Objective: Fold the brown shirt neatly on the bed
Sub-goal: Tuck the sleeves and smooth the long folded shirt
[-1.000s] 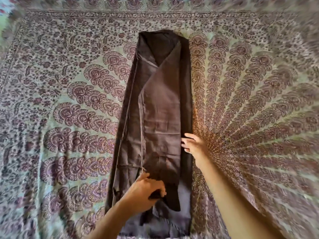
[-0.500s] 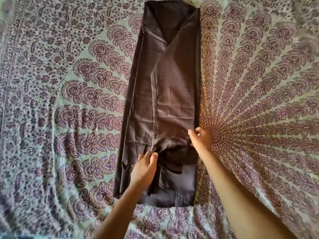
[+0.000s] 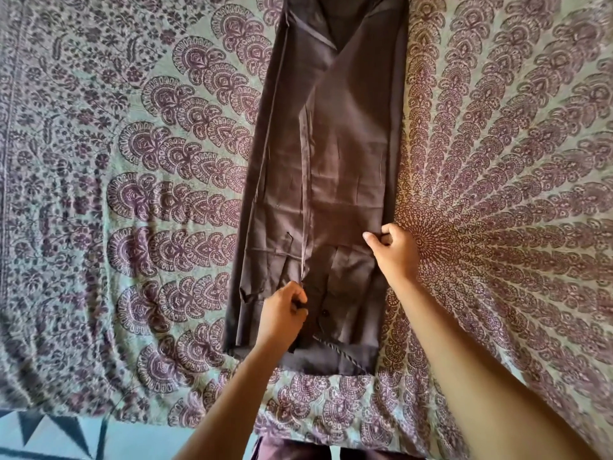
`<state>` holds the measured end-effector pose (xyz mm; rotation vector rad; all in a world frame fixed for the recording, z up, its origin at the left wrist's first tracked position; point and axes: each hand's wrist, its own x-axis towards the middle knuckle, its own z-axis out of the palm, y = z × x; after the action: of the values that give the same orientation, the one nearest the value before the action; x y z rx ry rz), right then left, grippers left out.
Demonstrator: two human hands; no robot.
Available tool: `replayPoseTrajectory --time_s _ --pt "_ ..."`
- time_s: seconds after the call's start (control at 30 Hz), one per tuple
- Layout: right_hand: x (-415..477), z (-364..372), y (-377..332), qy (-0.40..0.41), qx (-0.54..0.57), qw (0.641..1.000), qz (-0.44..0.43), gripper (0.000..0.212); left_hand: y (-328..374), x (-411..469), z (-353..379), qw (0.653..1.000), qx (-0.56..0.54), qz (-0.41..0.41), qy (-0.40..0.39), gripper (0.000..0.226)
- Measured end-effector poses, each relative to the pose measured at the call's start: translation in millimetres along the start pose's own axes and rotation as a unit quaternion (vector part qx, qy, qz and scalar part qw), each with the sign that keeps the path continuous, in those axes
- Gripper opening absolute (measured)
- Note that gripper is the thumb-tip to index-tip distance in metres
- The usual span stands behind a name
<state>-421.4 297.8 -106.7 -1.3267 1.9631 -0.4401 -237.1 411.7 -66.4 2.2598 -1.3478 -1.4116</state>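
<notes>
Both my hands pinching the brown shirt (image 3: 335, 167), a long strip on the bed (image 3: 132, 194).
Wide bare bedspread lies left; my left hand (image 3: 282, 313) clamps the center seam, my right hand (image 3: 393, 250) clamps the right edge; more open cover beyond.

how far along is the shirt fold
Done: the shirt lies on the bed as a long narrow strip, both sides folded inward and overlapping. In hand: the left hand pinches the inner edge near the hem, and the right hand grips the right edge. Left: the strip is not yet folded along its length, so it seems about halfway.
</notes>
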Motion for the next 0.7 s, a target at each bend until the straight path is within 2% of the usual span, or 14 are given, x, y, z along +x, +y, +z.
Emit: replayPoseTrajectory --time_s 0.1,0.17,0.33,0.53,0.6,0.7 --pt "-5 3 1 0.045 -0.018 0.999 -0.008 0.022 -6 1 -3 0.998 0.002 -0.023 -0.052 0.028" --pt "-8 5 -1 0.058 -0.027 0.998 -0.011 0.023 -9 3 -5 0.997 0.025 -0.01 -0.075 0.031" --pt "-8 4 1 0.028 -0.087 0.996 -0.014 0.023 -7 12 -7 0.985 0.103 -0.004 -0.136 0.025" --pt "-15 1 1 0.03 -0.093 0.995 -0.009 0.023 -3 5 -10 0.985 0.116 -0.006 -0.13 0.022" --pt "-17 1 1 0.04 -0.101 0.994 -0.017 0.024 2 5 -17 0.976 0.173 -0.014 -0.131 0.016" --pt "-21 3 5 0.111 -0.178 0.972 -0.111 0.032 20 17 -32 0.979 0.201 0.014 -0.007 0.004"
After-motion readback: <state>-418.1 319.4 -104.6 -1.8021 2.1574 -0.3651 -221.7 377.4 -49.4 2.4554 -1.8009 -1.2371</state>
